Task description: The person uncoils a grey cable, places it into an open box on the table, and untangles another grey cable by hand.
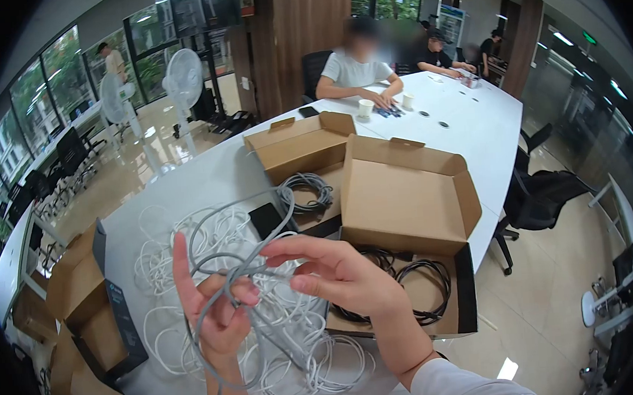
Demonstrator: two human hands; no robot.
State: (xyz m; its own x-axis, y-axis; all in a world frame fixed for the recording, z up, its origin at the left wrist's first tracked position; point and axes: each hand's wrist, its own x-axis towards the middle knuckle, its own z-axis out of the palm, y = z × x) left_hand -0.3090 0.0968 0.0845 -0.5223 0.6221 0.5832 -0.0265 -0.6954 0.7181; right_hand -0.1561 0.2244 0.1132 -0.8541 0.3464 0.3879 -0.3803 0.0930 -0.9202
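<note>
My left hand [218,311] is curled around a loosely looped grey cable [207,333], its index finger pointing up. To its right, my right hand [344,272] has the thumb and fingers at a strand of the same cable, above the table. Under both hands lies a large tangled heap of white cables [216,234]. Behind the heap, an open cardboard box [305,136] contains a coiled dark grey cable [309,192]. Black cables [429,289] lie coiled in another open box [408,191], just right of my right hand.
More open cardboard boxes [97,315] stand at the left edge of the white table [474,142]. Across the table sits a person [355,74] near paper cups [365,107], with others farther back. Office chairs [551,196] are on the right, standing fans [182,78] at the left.
</note>
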